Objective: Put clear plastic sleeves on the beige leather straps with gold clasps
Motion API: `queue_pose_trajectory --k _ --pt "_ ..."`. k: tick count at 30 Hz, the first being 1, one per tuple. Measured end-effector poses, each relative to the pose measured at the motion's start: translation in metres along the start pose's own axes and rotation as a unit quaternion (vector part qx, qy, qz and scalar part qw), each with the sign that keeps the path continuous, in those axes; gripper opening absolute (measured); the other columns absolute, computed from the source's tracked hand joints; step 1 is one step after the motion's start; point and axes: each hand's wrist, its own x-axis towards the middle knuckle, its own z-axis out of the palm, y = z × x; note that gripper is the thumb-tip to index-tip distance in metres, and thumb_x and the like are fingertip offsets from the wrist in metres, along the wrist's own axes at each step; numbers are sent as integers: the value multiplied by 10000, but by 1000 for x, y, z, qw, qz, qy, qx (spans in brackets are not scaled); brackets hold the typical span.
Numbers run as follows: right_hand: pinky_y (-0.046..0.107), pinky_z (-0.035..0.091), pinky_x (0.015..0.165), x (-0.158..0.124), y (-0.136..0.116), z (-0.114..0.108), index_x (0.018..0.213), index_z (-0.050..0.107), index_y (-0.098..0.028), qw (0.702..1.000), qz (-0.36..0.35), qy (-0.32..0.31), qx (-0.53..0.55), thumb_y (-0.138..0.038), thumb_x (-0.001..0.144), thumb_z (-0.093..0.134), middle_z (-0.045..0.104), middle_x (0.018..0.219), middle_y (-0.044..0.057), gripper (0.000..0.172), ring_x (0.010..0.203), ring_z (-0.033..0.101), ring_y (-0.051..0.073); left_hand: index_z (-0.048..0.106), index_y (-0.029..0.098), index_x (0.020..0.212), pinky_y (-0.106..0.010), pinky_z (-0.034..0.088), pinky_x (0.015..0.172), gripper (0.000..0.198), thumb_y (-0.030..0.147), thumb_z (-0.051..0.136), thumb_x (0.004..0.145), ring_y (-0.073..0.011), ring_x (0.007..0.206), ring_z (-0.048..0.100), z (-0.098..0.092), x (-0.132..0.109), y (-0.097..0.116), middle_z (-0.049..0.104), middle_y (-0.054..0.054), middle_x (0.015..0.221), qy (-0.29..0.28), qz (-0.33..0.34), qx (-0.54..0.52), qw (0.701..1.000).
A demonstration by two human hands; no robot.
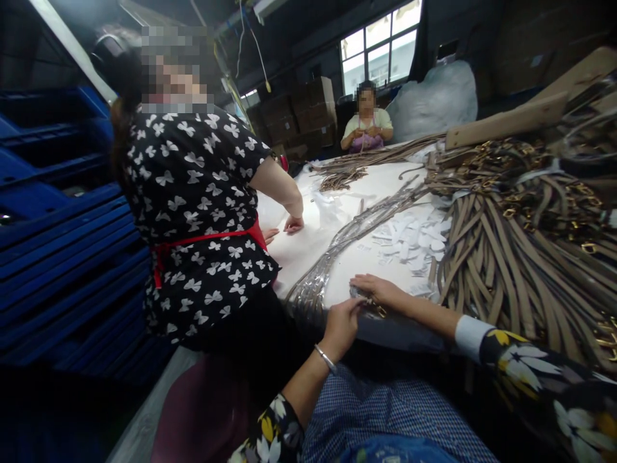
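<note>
At the near edge of the white table, my left hand is closed, fingertips pinching the end of a brown strap with a gold buckle. My right hand lies over the same strap from the other side, fingers stretched out and fairly flat. Most of the strap is hidden under my hands, and a bit of clear plastic shows by the fingertips. Left of my hands, straps in clear plastic sleeves run across the table. Beyond my right hand lies a spread of white tags.
A big heap of brown straps with gold buckles covers the right side. More straps lie at the back. A co-worker stands close on the left, hands on the table; another person sits across. Blue crates stand far left.
</note>
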Motion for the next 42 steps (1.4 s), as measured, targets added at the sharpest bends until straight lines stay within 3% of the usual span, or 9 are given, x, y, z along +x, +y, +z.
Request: queue_pose_trajectory --k 8,16,22,26,29,32,36,39,42 --pt "517 322 1093 2 -2 3 1303 582 -189 1000 -5 8 16 -316 775 675 586 1339 157 550 1292 482 323 698 255 985 -258 490 822 152 220 571 910 -174 937 606 -3 11 -6 694 -1 959 -30 93 77 992" --pt "519 323 1084 2 -11 -1 1287 592 -237 999 -4 21 47 -266 771 664 611 1317 110 521 1264 507 306 646 249 1062 -299 482 888 198 283 643 866 -185 1022 561 -8 28 -14 661 -22 1075 -39 134 109 984" --pt "437 461 975 -3 -18 -5 1508 229 -223 997 25 36 70 -171 826 517 601 1323 130 742 1169 587 255 611 281 1163 -292 500 846 340 259 686 832 -183 992 555 -11 33 -13 687 -10 1027 -56 139 112 982" --pt "398 474 976 -3 -18 -9 1517 184 -236 995 33 37 82 -101 817 436 583 1354 103 756 1186 588 220 659 283 1107 -287 500 797 298 241 703 816 -194 968 548 -6 31 -10 689 -12 998 -61 117 113 985" --pt "368 470 996 -4 -20 -15 1505 216 -241 995 29 40 84 -136 880 384 600 1338 76 655 1184 593 183 680 280 1091 -290 496 799 291 246 715 804 -204 976 552 -4 33 -11 689 -23 1034 -64 101 111 987" --pt "428 408 1061 -12 -26 -20 1428 388 -216 996 30 56 65 -273 940 397 554 1381 104 491 1279 506 224 688 278 1068 -288 495 782 265 261 713 805 -204 929 570 -3 36 -13 702 -15 988 -70 90 110 987" --pt "580 259 1108 -39 -47 -25 1259 563 -209 997 25 78 3 -464 839 608 550 1355 150 494 1326 405 346 709 273 987 -275 486 755 178 278 706 809 -199 870 586 -3 38 -15 712 -3 873 -76 77 105 989" --pt "558 344 1045 -53 -66 -28 1235 556 -177 993 24 80 -84 -461 772 694 609 1230 166 561 1210 485 355 687 295 1070 -273 483 773 253 281 698 817 -199 892 586 -3 36 -14 719 8 906 -74 74 93 990" --pt "499 432 960 -55 -77 -32 1188 573 -165 989 43 65 -127 -366 776 698 630 1139 153 475 1123 519 329 649 308 1156 -274 488 778 340 269 694 821 -201 918 582 -4 35 -13 721 14 967 -72 69 86 991"
